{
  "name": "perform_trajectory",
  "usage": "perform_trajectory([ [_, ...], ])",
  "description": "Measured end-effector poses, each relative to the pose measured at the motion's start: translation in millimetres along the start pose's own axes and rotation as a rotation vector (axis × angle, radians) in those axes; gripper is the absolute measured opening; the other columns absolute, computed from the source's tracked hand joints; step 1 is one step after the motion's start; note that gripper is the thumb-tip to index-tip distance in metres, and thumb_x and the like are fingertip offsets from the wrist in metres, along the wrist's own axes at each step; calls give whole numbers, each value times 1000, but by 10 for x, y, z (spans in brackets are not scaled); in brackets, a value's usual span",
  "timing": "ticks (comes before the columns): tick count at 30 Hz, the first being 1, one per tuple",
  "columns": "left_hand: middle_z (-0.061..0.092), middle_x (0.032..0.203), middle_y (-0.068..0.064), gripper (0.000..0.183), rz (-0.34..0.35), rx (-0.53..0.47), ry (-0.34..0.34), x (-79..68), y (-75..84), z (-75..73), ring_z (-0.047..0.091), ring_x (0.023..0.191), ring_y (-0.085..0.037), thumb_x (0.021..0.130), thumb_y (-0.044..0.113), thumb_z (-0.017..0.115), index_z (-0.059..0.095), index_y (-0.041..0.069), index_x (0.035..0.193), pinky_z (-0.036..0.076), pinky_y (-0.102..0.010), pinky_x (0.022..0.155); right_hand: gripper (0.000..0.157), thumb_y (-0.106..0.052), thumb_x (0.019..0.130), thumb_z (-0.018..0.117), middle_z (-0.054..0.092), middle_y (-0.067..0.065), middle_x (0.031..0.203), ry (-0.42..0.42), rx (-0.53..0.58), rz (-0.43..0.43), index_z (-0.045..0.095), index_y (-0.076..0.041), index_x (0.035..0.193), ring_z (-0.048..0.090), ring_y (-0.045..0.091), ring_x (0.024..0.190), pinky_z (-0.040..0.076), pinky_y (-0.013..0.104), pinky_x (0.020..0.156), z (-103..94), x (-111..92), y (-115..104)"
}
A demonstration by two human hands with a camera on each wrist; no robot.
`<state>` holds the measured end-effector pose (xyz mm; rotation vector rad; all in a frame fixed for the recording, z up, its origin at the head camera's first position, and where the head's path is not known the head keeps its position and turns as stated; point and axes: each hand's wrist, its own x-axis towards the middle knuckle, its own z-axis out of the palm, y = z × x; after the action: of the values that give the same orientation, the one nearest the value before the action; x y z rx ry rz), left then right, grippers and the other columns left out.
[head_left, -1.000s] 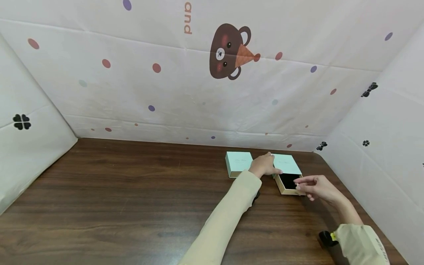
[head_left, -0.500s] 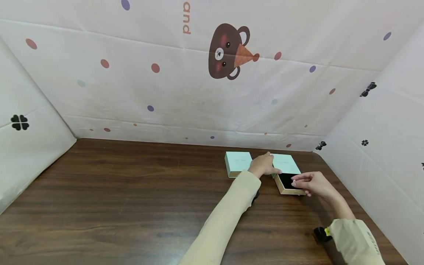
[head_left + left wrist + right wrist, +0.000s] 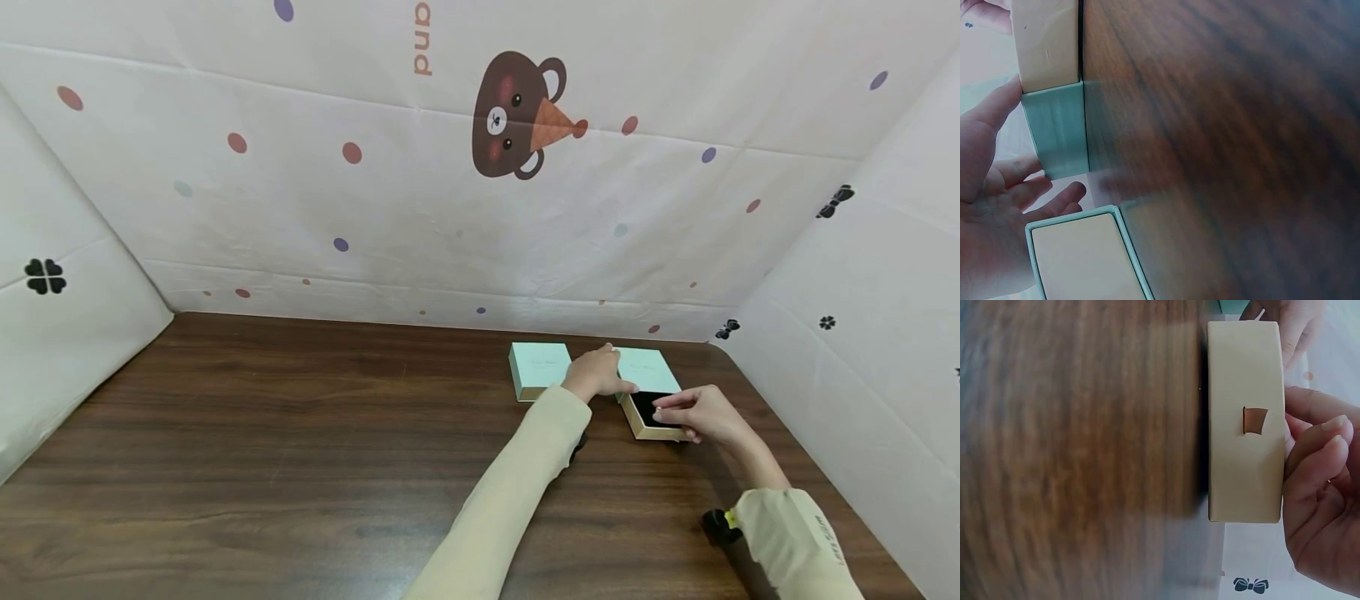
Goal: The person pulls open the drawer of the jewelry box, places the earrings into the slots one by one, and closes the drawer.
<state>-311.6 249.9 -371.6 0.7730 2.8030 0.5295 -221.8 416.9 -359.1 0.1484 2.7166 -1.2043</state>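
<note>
A mint-green drawer box (image 3: 649, 372) lies at the table's back right, its cream drawer (image 3: 658, 434) pulled out toward me, with a black lining (image 3: 642, 403). My left hand (image 3: 592, 373) grips the mint sleeve, thumb on one side and fingers at the far end, as the left wrist view shows. Over the drawer, my right hand (image 3: 708, 414) pinches a tiny pale, shiny thing (image 3: 657, 409) between thumb and fingers, too small to name. In the right wrist view, the drawer front (image 3: 1244, 475) has a small notch, and curled fingers are beside its upper edge.
A second mint box (image 3: 540, 365), shut, lies just left of my left hand. White printed sheets (image 3: 420, 208) wall the back and both sides of the brown wooden table (image 3: 300, 450).
My right hand has moved left and slightly away from me, bringing the tiny thing further over the drawer's black lining. The left hand and both boxes stay put.
</note>
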Motion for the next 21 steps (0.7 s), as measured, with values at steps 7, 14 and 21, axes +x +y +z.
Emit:
perform_trajectory([
  [7,22,148,12,70,-10,2,-4,14,3,2,40,125,-9,80,60,56,36,29,140,45,-25,85,39,-18,82,69,65,1,68,16,-16,0,62,8,110,38,5,39,38,25,39,34,33,-5],
  [14,23,148,12,70,-11,0,-4,17,5,2,40,126,-8,80,59,56,36,29,140,44,-25,87,38,-18,81,70,56,-3,54,11,-51,-12,63,7,108,35,5,37,37,25,37,45,52,-9],
  [21,22,149,11,70,-4,3,-6,24,0,8,41,125,-9,80,59,56,36,28,140,45,-25,86,34,-16,81,69,52,-4,49,-3,-53,-9,65,8,106,34,4,35,36,24,36,48,67,2],
])
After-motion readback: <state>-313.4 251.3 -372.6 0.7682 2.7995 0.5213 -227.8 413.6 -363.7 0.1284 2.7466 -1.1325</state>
